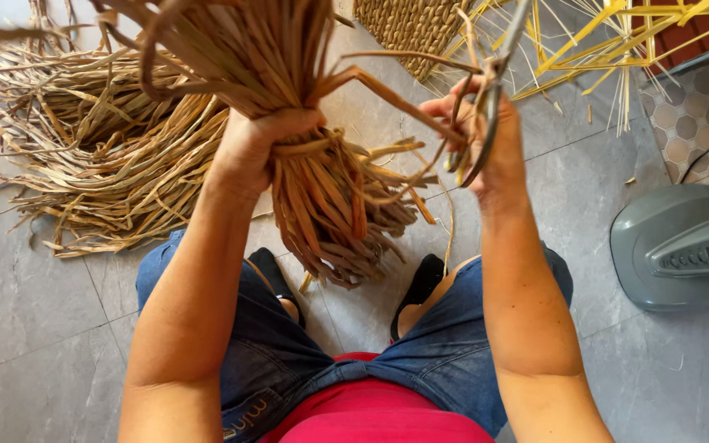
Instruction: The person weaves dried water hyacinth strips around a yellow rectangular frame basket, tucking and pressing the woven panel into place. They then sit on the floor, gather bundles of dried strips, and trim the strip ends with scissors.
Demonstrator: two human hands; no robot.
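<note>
My left hand grips a thick bundle of dried brown reed strips around its middle, holding it up in front of me. The cut ends hang down over my knees. My right hand holds a pair of metal scissors upright beside the bundle. One bent strip runs from the bundle across to the scissors and the fingers of that hand.
A large heap of the same dried strips lies on the grey tiled floor to the left. A woven basket piece with yellow spokes sits at the top right. A grey fan base stands at the right.
</note>
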